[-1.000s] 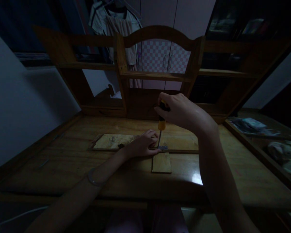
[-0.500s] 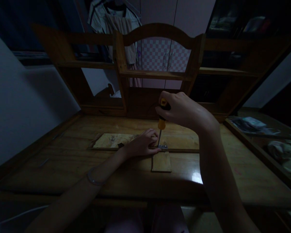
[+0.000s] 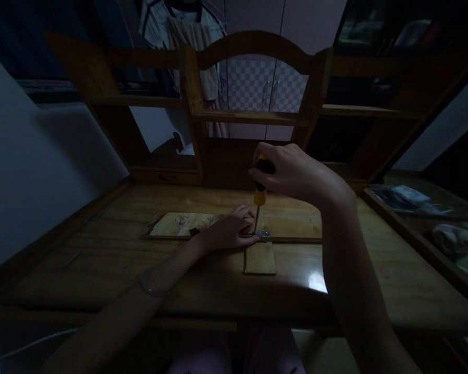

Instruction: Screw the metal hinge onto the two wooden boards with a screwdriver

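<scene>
My right hand (image 3: 283,169) is closed round the yellow-and-black handle of a screwdriver (image 3: 260,196). Its shaft points down, almost upright, and the tip meets the left end of a small metal hinge (image 3: 262,234). That hinge lies at the front edge of a long wooden board (image 3: 292,227). With curled fingers on the board and the thumb along its front edge, my left hand (image 3: 234,228) grips it just left of the screwdriver tip. A small square piece of wood (image 3: 260,258) lies in front of the hinge. Any screw under the tip is too small to make out.
The board rests on a wooden desk (image 3: 203,280) with a shelf unit (image 3: 253,119) rising at its back. A dark scrap (image 3: 194,231) sits on the board near my left wrist. To the right, side shelving holds a plastic-wrapped bundle (image 3: 407,195).
The screwdriver handle has turned slightly in my right hand, its tip staying at the hinge. My left hand keeps its place. The whole view has shifted a little.
</scene>
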Motion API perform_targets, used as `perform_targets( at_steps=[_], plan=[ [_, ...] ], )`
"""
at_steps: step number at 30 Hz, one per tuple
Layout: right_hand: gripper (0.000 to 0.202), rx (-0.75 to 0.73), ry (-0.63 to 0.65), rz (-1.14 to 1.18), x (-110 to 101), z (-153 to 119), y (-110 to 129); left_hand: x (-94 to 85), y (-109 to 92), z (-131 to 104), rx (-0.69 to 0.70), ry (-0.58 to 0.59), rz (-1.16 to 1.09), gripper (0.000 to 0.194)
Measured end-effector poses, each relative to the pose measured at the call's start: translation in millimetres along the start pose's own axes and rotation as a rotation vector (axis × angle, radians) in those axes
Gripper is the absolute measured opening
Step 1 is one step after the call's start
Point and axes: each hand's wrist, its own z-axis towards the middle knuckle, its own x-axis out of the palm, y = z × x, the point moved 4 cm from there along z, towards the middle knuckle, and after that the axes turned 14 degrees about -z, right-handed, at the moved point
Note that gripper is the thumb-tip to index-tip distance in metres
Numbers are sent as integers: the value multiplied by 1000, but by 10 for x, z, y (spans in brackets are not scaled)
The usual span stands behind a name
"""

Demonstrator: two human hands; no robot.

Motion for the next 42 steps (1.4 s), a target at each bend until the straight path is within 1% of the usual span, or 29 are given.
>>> perform_targets(
  at_steps=[3,5,7,11,13,16,21,25,27,32,34,37,40,42],
  plan=[
    [35,39,7,-42,-16,-7,0,14,41,5,-27,-13,5,32],
    [44,75,32,-56,-31,-18,-9,20,84,3,-42,-32,18,39],
    [47,92,53,-55,-44,-28,-20,20,120,-2,-35,-51,26,50],
    [32,60,38,-22,-55,-26,-33,23,174,-10,-22,-32,67,71],
    [28,48,41,-8,-40,-19,-41,22,197,-11,-30,-20,92,77],
    [27,67,35,-29,-24,-6,-61,23,228,-16,-43,-18,114,82],
    [35,109,39,-130,-22,1,-90,37,260,-34,-74,-16,149,87],
    [41,119,46,-132,-34,-11,-79,44,269,-46,-87,-20,144,85],
    [39,111,48,-99,-39,-17,-67,45,270,-49,-89,-21,140,83],
    [27,56,50,-37,-39,-12,-54,43,257,-49,-73,-16,146,83],
    [27,36,43,-25,-36,-6,-53,41,251,-47,-70,-15,156,82],
    [31,44,29,-31,-33,-5,-58,43,250,-44,-72,-17,164,81],
    [40,84,42,-44,-25,-8,-69,46,254,-42,-81,-28,159,81],
    [42,81,45,-36,-24,-7,-68,46,253,-43,-81,-32,155,80]
  ],
)
